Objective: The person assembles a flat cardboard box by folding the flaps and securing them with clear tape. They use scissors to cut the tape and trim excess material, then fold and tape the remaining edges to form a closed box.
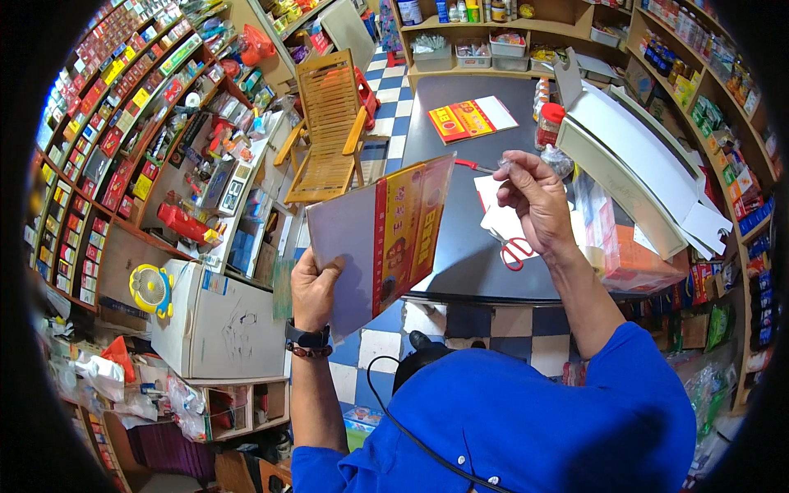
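Observation:
My left hand grips the lower left edge of a flat white card packet with a red and yellow printed band, in what looks like a clear plastic sleeve. The packet is tilted up in front of me. Up and to its right, my right hand pinches a small crumpled scrap of clear plastic between thumb and fingers. Below that hand, red-handled scissors lie on white paper on the dark table. A red-handled tool lies just left of the hand, partly hidden by it.
A similar yellow and white packet lies on the far table. At its right stand a red-lidded jar and a long open cardboard box. A wooden armchair stands left of the table. Stocked shelves curve around; a white carton is at left.

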The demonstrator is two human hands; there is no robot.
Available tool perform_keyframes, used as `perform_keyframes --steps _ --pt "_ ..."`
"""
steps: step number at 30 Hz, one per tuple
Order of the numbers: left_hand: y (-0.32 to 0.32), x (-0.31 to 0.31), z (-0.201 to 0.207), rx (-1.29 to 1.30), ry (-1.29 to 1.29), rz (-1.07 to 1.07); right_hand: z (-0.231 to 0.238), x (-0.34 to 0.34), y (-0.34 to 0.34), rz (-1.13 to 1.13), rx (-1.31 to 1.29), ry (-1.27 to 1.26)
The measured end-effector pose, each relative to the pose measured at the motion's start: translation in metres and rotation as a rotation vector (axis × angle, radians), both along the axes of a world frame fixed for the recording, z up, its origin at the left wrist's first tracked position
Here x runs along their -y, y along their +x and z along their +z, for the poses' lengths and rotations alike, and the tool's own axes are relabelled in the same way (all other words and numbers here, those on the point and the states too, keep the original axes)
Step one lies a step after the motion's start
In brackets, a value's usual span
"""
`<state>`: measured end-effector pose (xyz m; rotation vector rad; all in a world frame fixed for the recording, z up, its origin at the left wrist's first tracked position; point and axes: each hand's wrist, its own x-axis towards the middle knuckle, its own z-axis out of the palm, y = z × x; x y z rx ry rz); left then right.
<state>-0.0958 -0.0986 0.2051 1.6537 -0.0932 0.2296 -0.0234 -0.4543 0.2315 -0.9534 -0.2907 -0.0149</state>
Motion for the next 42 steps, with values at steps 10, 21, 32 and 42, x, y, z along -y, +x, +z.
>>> perform_keyframes --steps 10,21,32,42 --pt "-0.013 0.001 -0.006 -0.014 -0.080 0.008 -0.020 -0.048 0.001 -0.043 0.092 -0.199" --pt "0.040 0.009 -0.065 -0.215 -0.259 0.017 0.004 -0.087 -0.007 0.130 0.139 -0.199" --pt "0.107 0.012 -0.191 -0.585 0.504 0.221 -0.003 -0.067 -0.002 0.041 0.075 -0.301" --pt "0.050 0.072 0.039 0.217 0.209 -0.227 -0.007 -0.075 0.004 0.081 0.183 -0.507"
